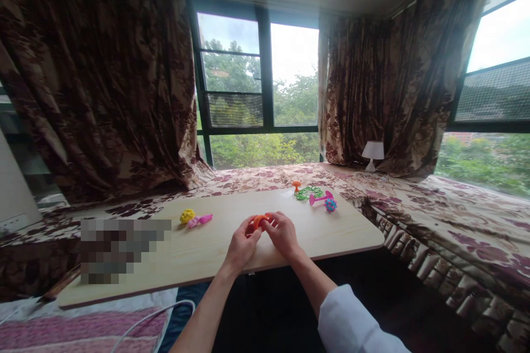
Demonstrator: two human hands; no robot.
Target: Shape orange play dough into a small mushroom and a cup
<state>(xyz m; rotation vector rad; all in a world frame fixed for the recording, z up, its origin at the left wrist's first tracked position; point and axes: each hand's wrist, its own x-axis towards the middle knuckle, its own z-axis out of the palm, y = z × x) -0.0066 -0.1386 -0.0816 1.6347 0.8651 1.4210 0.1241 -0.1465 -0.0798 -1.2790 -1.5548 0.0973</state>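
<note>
Near the front edge of the wooden tabletop (165,259), my left hand (243,242) and my right hand (281,234) meet around a small orange curved piece (260,221). It looks ring-like, but fingers cover much of it. Both hands are closed on it, thumbs toward me. Left of them lie a knobbly yellow toy (187,215) and a pink toy (200,221). To the far right are an orange knob-shaped piece (296,185), a green tangle of cord or links (309,193), a pink dumbbell-shaped toy (318,198) and a blue-and-pink bumpy ball (330,205).
A blurred-out patch (120,248) hides the table's left part. Behind the table runs a flower-patterned window ledge (248,179) with a small white lamp (373,153). A white cable (153,314) loops over a pink-striped cover at the lower left.
</note>
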